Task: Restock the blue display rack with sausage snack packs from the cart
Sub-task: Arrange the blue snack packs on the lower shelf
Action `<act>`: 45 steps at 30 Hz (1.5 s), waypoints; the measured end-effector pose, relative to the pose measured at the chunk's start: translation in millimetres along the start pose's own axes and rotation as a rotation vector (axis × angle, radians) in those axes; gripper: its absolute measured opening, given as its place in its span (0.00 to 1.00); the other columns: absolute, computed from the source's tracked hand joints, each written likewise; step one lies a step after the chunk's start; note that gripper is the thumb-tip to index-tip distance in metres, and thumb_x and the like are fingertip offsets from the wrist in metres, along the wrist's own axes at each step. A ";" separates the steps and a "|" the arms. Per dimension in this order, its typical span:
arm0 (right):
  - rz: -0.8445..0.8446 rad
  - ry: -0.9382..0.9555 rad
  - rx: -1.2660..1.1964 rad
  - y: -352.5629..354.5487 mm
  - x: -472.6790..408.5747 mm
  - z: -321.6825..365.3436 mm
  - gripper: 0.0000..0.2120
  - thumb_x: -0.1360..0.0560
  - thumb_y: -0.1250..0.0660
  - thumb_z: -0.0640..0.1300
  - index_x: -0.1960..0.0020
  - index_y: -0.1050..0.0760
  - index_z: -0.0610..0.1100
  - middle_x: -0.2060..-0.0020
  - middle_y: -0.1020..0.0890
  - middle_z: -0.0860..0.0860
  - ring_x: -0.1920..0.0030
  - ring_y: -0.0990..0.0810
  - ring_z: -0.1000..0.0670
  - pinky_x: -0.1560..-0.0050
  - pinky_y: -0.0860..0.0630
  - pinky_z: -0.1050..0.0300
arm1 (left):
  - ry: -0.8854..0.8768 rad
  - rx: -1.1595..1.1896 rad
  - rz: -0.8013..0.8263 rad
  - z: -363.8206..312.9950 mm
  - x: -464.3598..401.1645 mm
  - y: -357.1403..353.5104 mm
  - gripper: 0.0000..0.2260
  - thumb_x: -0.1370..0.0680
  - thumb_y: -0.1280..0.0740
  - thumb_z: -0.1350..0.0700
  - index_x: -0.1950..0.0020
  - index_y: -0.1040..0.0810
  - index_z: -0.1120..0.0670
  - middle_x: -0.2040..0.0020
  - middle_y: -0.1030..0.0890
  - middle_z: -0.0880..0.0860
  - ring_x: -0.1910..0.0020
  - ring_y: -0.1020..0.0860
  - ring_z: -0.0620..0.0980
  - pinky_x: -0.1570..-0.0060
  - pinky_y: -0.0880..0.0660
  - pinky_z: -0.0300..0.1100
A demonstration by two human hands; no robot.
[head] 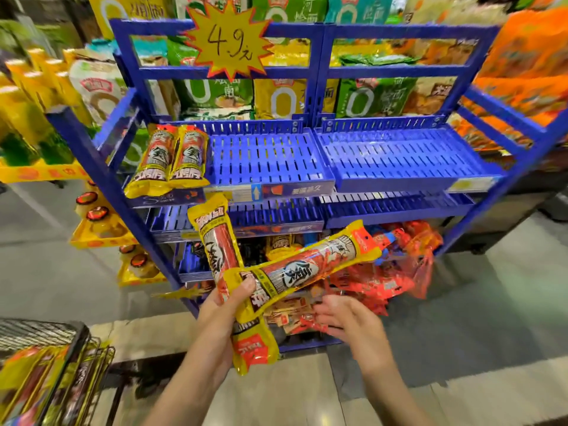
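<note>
Nearest, at the lower left below the blue display rack (101, 176), the wire cart (76, 358) holds more yellow sausage packs, blurred. The left hand (224, 305) grips two sausage snack packs at once in front of the rack's lower tiers: its thumb and fingers curl round them where they cross. One held pack (221, 250) stands nearly upright, its top reaching the front edge of the rack's top shelf and its bottom end hanging below the hand. The other held pack (307, 265) slants up to the right from the hand, across the rack's lower tier. The right hand (344, 315) is just beside the slanted pack's lower end, fingers loosely spread, holding nothing and apart from the packs. Behind both hands, the rack's bottom tier carries a heap of red snack bags (396, 272). Farther up, two shelved packs (172, 158) lie side by side at the left end of the rack's top shelf, overhanging its front edge. A yellow starburst price sign (229, 41) hangs on the rack's top rail.
</note>
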State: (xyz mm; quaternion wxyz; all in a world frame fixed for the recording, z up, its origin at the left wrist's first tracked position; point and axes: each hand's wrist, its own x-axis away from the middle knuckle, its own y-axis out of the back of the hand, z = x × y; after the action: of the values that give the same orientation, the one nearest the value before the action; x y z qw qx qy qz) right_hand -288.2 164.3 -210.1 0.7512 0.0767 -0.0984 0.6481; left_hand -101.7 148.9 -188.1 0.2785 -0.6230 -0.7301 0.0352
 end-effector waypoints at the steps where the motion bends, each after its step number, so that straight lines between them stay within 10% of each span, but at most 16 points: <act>1: 0.047 -0.039 -0.024 -9.4 -2.0 3.1 0.21 0.36 0.27 0.60 0.53 0.20 0.44 0.57 0.15 0.47 0.54 0.16 0.47 0.51 0.21 0.57 | -0.008 0.007 -0.012 0.9 0.5 -2.3 0.19 0.30 0.32 0.55 0.41 0.23 0.60 0.50 0.16 0.60 0.56 0.17 0.55 0.60 0.18 0.47; 9: 0.065 -0.111 -0.271 -68.0 -15.5 39.9 0.34 0.36 0.23 0.53 0.36 0.30 0.42 0.44 0.19 0.44 0.45 0.18 0.47 0.43 0.22 0.50 | -0.073 -0.007 0.016 -4.3 3.6 -10.2 0.19 0.31 0.30 0.57 0.41 0.23 0.59 0.50 0.16 0.58 0.54 0.17 0.55 0.63 0.21 0.41; 14: 0.046 0.009 -0.332 -89.4 -28.3 71.9 0.10 0.26 0.31 0.40 0.46 0.25 0.41 0.54 0.16 0.43 0.54 0.18 0.44 0.52 0.22 0.48 | -0.117 -0.025 0.009 -23.7 0.1 -1.9 0.25 0.37 0.22 0.55 0.42 0.24 0.56 0.52 0.15 0.56 0.55 0.16 0.53 0.63 0.21 0.41; 21: 0.195 0.094 -0.021 -122.2 -99.0 145.2 0.12 0.27 0.30 0.43 0.48 0.23 0.36 0.60 0.18 0.45 0.66 0.20 0.51 0.68 0.24 0.60 | -0.124 0.115 -0.137 -51.8 -4.5 38.7 0.17 0.31 0.36 0.49 0.45 0.22 0.54 0.61 0.15 0.51 0.65 0.17 0.46 0.65 0.21 0.42; 28: 0.195 0.008 0.316 -170.3 -162.3 181.4 0.15 0.32 0.24 0.45 0.55 0.26 0.38 0.56 0.18 0.40 0.61 0.19 0.44 0.58 0.20 0.49 | -0.132 0.119 -0.170 -73.7 -9.4 59.2 0.10 0.26 0.36 0.54 0.49 0.22 0.57 0.65 0.16 0.53 0.70 0.18 0.49 0.71 0.21 0.41; 33: 0.235 -0.055 0.450 -176.1 -161.8 184.8 0.13 0.27 0.29 0.44 0.51 0.30 0.38 0.67 0.28 0.48 0.70 0.29 0.53 0.77 0.31 0.62 | -0.133 0.078 -0.141 -82.1 -7.4 65.9 0.06 0.23 0.39 0.60 0.50 0.24 0.57 0.68 0.16 0.52 0.73 0.19 0.47 0.75 0.23 0.39; 41: 0.219 -0.062 0.538 -176.2 -179.6 177.8 0.35 0.32 0.25 0.53 0.35 0.34 0.35 0.43 0.24 0.41 0.42 0.24 0.43 0.44 0.24 0.48 | -0.106 -0.015 -0.111 -86.6 4.6 72.3 0.19 0.30 0.35 0.52 0.42 0.24 0.57 0.52 0.16 0.57 0.54 0.19 0.55 0.54 0.23 0.50; 45: 0.190 0.143 0.718 -170.9 -172.4 180.9 0.28 0.27 0.32 0.58 0.39 0.31 0.39 0.46 0.26 0.40 0.49 0.26 0.45 0.51 0.29 0.52 | -0.102 -0.251 -0.046 -104.9 2.9 75.0 0.23 0.33 0.27 0.47 0.42 0.23 0.54 0.50 0.16 0.55 0.49 0.18 0.56 0.42 0.25 0.57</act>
State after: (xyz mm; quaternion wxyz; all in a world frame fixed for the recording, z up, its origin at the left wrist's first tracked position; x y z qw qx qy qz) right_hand -152.2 -70.2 -75.4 0.6179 0.2802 0.1812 0.7119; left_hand 12.2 137.2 -128.5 0.1618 -0.6336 -0.7559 -0.0311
